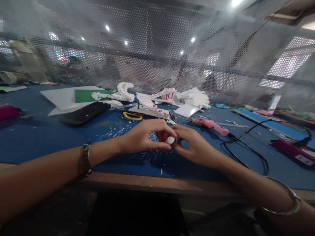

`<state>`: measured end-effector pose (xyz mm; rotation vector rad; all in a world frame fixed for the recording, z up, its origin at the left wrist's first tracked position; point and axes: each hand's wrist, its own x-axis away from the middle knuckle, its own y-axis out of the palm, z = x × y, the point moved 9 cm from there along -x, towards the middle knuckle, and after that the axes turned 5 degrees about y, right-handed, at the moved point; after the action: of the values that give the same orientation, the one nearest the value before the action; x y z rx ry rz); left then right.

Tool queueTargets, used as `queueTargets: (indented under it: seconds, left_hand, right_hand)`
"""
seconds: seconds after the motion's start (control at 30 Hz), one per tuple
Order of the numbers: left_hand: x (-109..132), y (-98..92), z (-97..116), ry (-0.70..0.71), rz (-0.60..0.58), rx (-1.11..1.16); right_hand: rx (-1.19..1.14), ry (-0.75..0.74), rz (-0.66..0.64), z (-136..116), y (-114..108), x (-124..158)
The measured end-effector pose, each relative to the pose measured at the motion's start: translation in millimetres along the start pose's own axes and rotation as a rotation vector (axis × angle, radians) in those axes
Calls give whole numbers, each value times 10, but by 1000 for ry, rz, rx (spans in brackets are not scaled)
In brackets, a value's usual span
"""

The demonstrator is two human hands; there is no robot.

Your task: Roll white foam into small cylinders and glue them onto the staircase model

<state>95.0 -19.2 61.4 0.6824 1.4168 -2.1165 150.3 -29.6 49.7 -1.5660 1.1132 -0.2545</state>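
Right now both hands meet low over the counter (36,137), to the right of the black phone (85,113) and nearer the counter's front edge than it is. The left hand (141,137) and the right hand (194,147) each have their grip closed from opposite sides on a small white piece (170,140), fingertips pinching it between them just above the blue surface. To my eye, a bit that small and soft-looking wants light, even pressure from the fingertip pads, with the wrists low over the counter so that a slip drops it among the white scraps (115,131) and not off the edge. Yellow-handled scissors (132,116) lie just right of the phone, with a stepped white foam model (152,109) beyond them. A pink glue gun (213,127) rests well to the phone's right, its black cable (246,149) looping toward the front edge. Behind the phone sits a green sheet (86,95) on white boards. Farther back than the phone, a perforated mesh screen (157,59) walls off the counter. Blurred figures and ceiling lights show through it, too hazy to make out.
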Motion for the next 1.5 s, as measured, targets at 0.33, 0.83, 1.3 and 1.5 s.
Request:
queueTargets:
  seconds: [0.33,0.83,1.3,1.5]
  left_hand:
    - [7,-61,-16,-14,81,-35]
    - [9,-28,-185,-186,58,29]
    - [7,-22,-54,-47,100,-92]
    - [17,70,-84,-30,43,-64]
  right_hand:
    - [-20,43,11,22,-15,-4]
    - [48,28,12,59,8,-22]
    - [-14,26,32,55,28,-43]
    - [-11,76,110,98,-14,-50]
